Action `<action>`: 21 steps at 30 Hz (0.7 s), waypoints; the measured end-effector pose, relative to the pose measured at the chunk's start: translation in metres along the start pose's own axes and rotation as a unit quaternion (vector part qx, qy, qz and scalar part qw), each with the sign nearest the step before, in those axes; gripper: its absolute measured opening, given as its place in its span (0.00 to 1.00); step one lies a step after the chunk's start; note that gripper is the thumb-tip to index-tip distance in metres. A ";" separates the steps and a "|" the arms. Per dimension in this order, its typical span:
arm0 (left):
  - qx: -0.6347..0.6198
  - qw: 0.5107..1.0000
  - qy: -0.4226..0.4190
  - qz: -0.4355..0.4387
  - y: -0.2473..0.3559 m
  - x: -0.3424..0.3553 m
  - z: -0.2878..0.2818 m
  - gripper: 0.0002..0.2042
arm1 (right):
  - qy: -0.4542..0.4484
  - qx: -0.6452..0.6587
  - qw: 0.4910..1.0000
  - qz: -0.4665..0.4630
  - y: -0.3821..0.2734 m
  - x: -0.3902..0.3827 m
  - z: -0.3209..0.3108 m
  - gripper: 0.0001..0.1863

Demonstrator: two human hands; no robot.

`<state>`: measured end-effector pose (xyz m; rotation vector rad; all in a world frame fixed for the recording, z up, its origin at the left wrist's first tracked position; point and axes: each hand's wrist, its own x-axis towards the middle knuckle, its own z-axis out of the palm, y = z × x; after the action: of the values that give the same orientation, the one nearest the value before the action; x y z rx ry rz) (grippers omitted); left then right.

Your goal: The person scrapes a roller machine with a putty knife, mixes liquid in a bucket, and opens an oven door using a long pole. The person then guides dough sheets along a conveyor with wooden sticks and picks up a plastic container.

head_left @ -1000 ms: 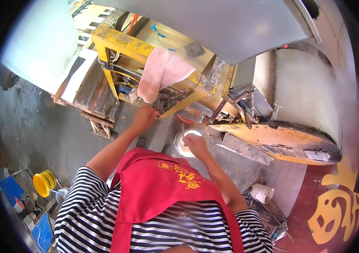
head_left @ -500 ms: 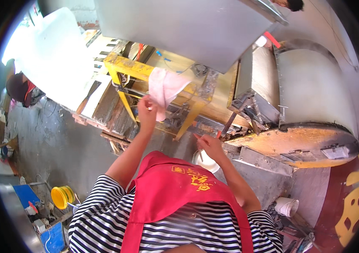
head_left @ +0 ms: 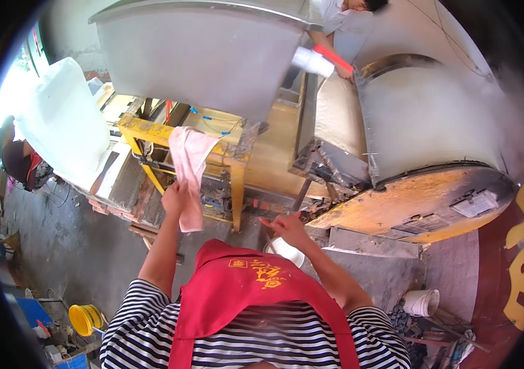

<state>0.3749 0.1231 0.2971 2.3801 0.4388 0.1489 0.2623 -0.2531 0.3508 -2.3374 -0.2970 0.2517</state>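
Note:
A pale pink cloth (head_left: 189,154) hangs over the rail of a yellow metal frame (head_left: 145,129). My left hand (head_left: 174,198) is closed on the left edge of its hanging part. To the right, my right hand (head_left: 289,230) is apart from the cloth, one finger stretched out to the left and the others curled. A thin stick (head_left: 269,242) comes out below those curled fingers; its full length does not show. Beneath this hand stands a white bucket (head_left: 289,251), partly hidden by my red apron (head_left: 262,277).
A large grey metal tank (head_left: 194,61) stands above the frame, with a red-handled white valve (head_left: 314,61). On the right is a big drum (head_left: 428,117) with a rusty end plate (head_left: 403,203). Another person (head_left: 336,15) leans in behind. A yellow bucket (head_left: 83,320) sits at lower left.
The view has shifted, bringing more of the tank and the other person into sight. The cloth now hangs straighter and longer below the rail, my left hand still on its edge.

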 end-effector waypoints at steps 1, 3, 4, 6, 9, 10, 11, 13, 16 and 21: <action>0.008 0.999 0.005 0.046 -0.018 -0.002 0.000 0.15 | 0.001 -0.003 1.000 -0.005 0.000 -0.002 -0.003 0.16; 0.016 0.995 0.009 0.093 -0.032 -0.020 0.001 0.14 | 0.047 0.028 0.998 -0.030 0.001 -0.011 -0.008 0.11; 0.022 0.991 0.034 0.126 -0.034 -0.033 -0.003 0.13 | 0.044 0.024 0.999 -0.022 -0.003 -0.016 -0.017 0.10; 0.026 0.985 0.060 0.161 -0.017 -0.044 -0.017 0.14 | 0.039 -0.001 0.999 -0.002 0.007 -0.023 -0.024 0.10; -0.151 0.958 0.172 0.175 0.042 -0.069 -0.063 0.17 | 0.020 0.001 0.999 0.029 0.019 -0.030 -0.028 0.11; -0.198 0.941 0.196 0.190 0.074 -0.073 -0.088 0.16 | 0.010 0.025 0.999 0.042 0.021 -0.032 -0.028 0.10; -0.173 0.932 0.233 0.219 0.114 -0.082 -0.118 0.17 | 0.004 0.020 0.999 0.041 0.021 -0.033 -0.029 0.10; -0.198 0.897 0.276 0.281 0.174 -0.092 -0.173 0.21 | -0.028 0.016 0.999 0.035 0.013 -0.028 -0.034 0.10; -0.337 0.667 0.322 0.581 0.271 -0.120 -0.252 0.28 | -0.053 -0.021 0.998 0.018 0.002 -0.017 -0.043 0.11; -0.280 0.559 0.343 0.701 0.201 -0.069 -0.350 0.25 | 0.007 -0.055 0.994 -0.089 0.004 0.000 -0.034 0.13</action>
<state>0.2868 0.1774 0.6933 1.3303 -1.1501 1.6561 0.2716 -0.2780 0.3716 -2.4021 -0.5215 0.1343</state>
